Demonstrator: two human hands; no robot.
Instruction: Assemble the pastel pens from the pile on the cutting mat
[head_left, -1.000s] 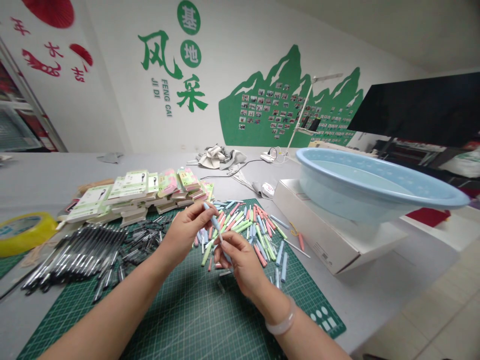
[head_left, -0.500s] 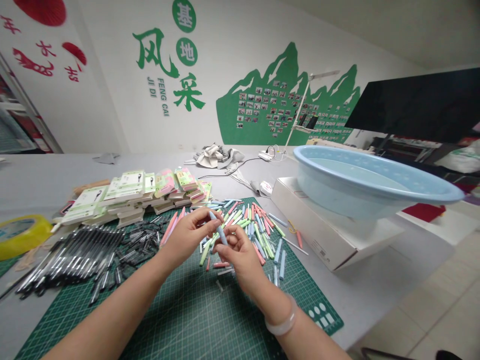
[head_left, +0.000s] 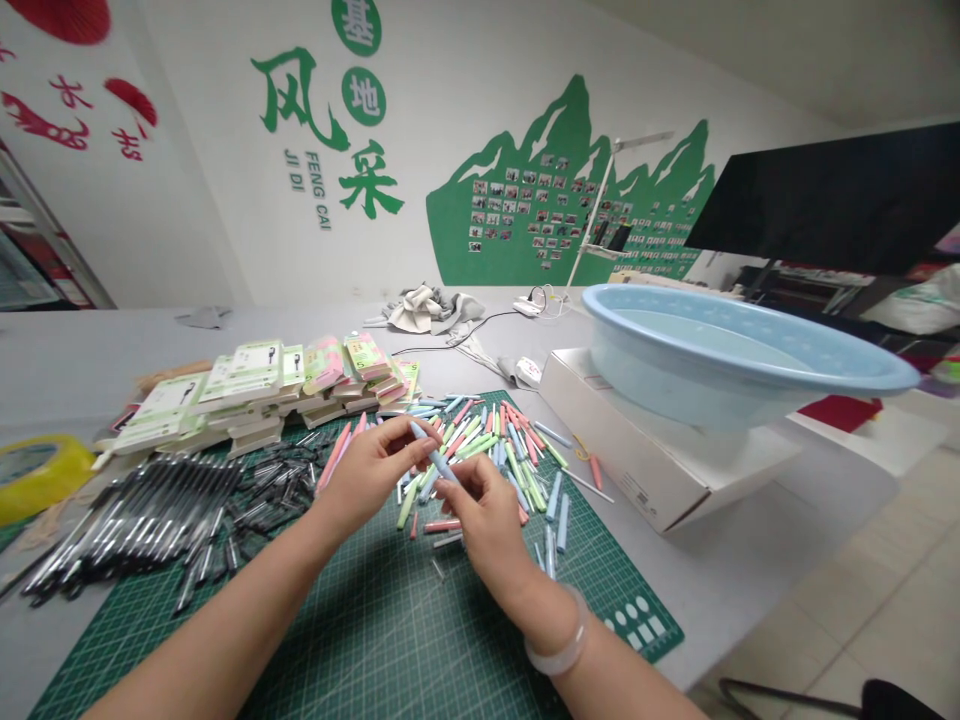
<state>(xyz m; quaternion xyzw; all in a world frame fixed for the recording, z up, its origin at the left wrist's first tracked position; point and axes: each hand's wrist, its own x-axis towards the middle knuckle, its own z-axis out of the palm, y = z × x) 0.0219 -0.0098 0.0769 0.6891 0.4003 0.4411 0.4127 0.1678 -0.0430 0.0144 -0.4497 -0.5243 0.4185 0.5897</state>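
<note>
A light blue pen (head_left: pixel 441 465) is held at a slant between my two hands, above a green cutting mat (head_left: pixel 352 620). My left hand (head_left: pixel 371 468) pinches its upper end. With thumb and fingers, my right hand (head_left: pixel 487 515) grips its lower end; the tip there is hidden by the fingers. Behind and under the hands lies a loose pile of blue, green and pink pen parts (head_left: pixel 531 470). Several pink pieces (head_left: pixel 334 455) lie just beyond my left hand. A small clear piece (head_left: pixel 438 570) rests on the mat below.
Black pens (head_left: pixel 150 510) lie in a row on the left, beside scattered black caps (head_left: pixel 289 480). Stacked small boxes (head_left: pixel 247 375) stand behind them, with a yellow tape roll (head_left: pixel 67 480) at far left. A blue basin (head_left: pixel 675 370) sits on a white box (head_left: pixel 600 430) at right.
My right fingers have closed in around the pen's lower end, where they were more spread before. The pen stays between both hands. The whole view has shifted slightly.
</note>
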